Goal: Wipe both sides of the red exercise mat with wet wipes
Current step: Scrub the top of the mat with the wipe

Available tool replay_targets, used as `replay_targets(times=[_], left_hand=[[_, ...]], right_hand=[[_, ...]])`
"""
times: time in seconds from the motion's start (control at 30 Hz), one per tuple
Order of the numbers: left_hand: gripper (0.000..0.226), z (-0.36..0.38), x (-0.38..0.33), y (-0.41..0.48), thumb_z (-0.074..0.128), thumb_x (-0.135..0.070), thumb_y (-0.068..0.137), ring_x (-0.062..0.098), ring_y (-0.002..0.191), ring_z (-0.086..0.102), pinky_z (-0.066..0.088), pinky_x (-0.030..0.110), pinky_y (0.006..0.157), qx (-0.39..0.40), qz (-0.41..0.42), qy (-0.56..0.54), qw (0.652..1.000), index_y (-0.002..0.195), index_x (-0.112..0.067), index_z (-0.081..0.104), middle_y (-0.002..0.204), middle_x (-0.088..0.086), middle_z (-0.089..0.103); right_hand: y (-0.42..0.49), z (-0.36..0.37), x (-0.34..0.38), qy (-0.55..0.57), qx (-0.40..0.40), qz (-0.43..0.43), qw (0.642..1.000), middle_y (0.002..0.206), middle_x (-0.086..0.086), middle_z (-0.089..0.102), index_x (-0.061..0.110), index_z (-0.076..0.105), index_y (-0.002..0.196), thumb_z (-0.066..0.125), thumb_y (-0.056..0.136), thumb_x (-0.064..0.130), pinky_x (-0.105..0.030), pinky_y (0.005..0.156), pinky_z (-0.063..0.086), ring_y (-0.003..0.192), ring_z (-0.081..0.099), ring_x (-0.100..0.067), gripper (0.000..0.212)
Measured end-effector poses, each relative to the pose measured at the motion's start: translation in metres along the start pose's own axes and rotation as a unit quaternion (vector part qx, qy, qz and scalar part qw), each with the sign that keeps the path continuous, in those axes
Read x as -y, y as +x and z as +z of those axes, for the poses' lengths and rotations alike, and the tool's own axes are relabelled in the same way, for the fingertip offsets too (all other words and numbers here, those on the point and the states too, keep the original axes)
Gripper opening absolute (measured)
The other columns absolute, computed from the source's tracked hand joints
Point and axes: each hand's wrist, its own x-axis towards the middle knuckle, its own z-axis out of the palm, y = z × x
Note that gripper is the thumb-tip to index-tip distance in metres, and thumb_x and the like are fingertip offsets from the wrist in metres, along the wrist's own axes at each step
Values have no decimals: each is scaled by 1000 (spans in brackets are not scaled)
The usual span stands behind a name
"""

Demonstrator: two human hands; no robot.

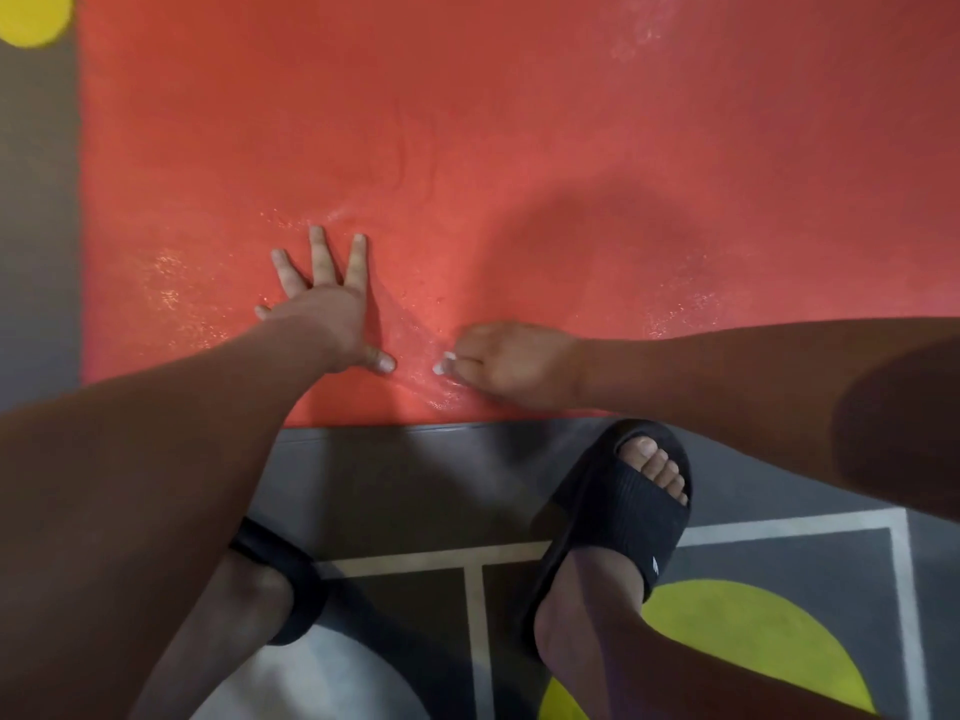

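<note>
Closest to us are two bare arms. One comes up from the lower left of the frame and one comes in from the right side. The left hand point(327, 309) lies flat on the red exercise mat point(519, 122), a bit left of the middle of the frame. Its fingers are straight and spread wide. It holds nothing and just presses down on the mat. The right hand point(514, 363) is just beside it, to the right, and the two do not touch. Its fingers are curled under and seem to pinch a small white bit, likely the wet wipe point(444, 365). It is too small to be sure.

The mat fills the top half of the frame, and its near edge runs across the middle. Wet, sparkly patches point(166, 283) show left of the left hand, right of the right hand and in the upper right corner. A small ripple point(410, 148) sits in the mat above the hands.

Below the mat, two feet in black slippers point(618, 501) stand on a grey floor point(395, 475) with white lines. A yellow circle point(753, 641) is at the lower right.

I think the wiping of this side is partly done. I cannot tell if the other side is clean yet. Next, the right hand should rub the wipe over the dull middle part. The left hand should press down so the mat does not slide or bunch up.
</note>
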Motion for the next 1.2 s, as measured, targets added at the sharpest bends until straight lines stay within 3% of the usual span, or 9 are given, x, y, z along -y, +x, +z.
replay_targets(times=[0.1,0.27,0.4,0.53,0.63,0.73,0.9,1.0,1.2], left_hand=[[152,1,0,-1,93,-48,67,45,148,-32,18,80,111,-7,-11,2,1000,152,-42,-33,156,-1,-49],[152,-1,-1,-3,93,-47,66,43,148,-32,17,80,111,-5,-10,-8,1000,152,-43,-32,156,-2,-49],[151,0,-1,-2,93,-47,67,43,149,-32,16,79,112,-4,-13,-10,1000,152,-44,-32,156,-3,-49],[152,2,1,0,94,-47,65,42,149,-32,16,79,113,-7,-11,-11,1000,152,-45,-31,156,-4,-49],[153,3,3,2,94,-48,64,42,149,-32,17,79,112,-11,-8,-18,1000,152,-46,-31,156,-5,-49],[153,3,4,1,94,-48,64,42,149,-32,17,79,112,-14,-4,-23,1000,152,-47,-30,156,-6,-49],[153,4,7,2,95,-46,63,42,148,-33,14,80,112,-16,0,-34,999,152,-48,-30,155,-7,-50],[154,5,7,5,96,-45,63,42,147,-35,12,81,111,-10,-6,-34,999,150,-49,-31,152,-8,-54],[153,3,7,3,95,-43,65,43,146,-37,11,81,111,-1,2,-45,999,150,-48,-32,151,-7,-54]], right_hand=[[13,-10,-37,-33,-13,8,999,100,-11,64,4,64,109,25,104,33,-40,87,49,95,61,-33,49],[44,-32,-60,-28,-54,222,973,111,-19,64,3,61,125,43,94,7,-42,93,46,108,59,-39,36],[32,-10,-4,10,-2,23,1000,92,-14,66,4,65,103,44,98,8,-39,79,52,87,64,-34,22],[30,-17,-10,-14,20,-72,997,88,-16,65,0,66,97,31,103,24,-43,79,54,81,60,-30,43],[53,-30,-47,-50,-34,78,995,102,-18,66,3,64,110,26,100,23,-45,89,50,97,62,-34,44],[70,-28,-51,-13,-60,201,978,107,-21,64,1,63,117,40,99,9,-46,93,49,104,60,-40,30],[41,-4,11,106,5,6,994,91,-16,64,2,63,93,52,102,13,-34,84,41,86,62,-32,17],[34,-10,-4,85,41,-84,992,89,-17,63,2,62,91,49,102,17,-37,83,46,84,60,-34,23],[58,-20,-48,-27,-72,148,986,104,-19,64,6,61,112,52,94,8,-41,87,48,100,61,-38,20]])
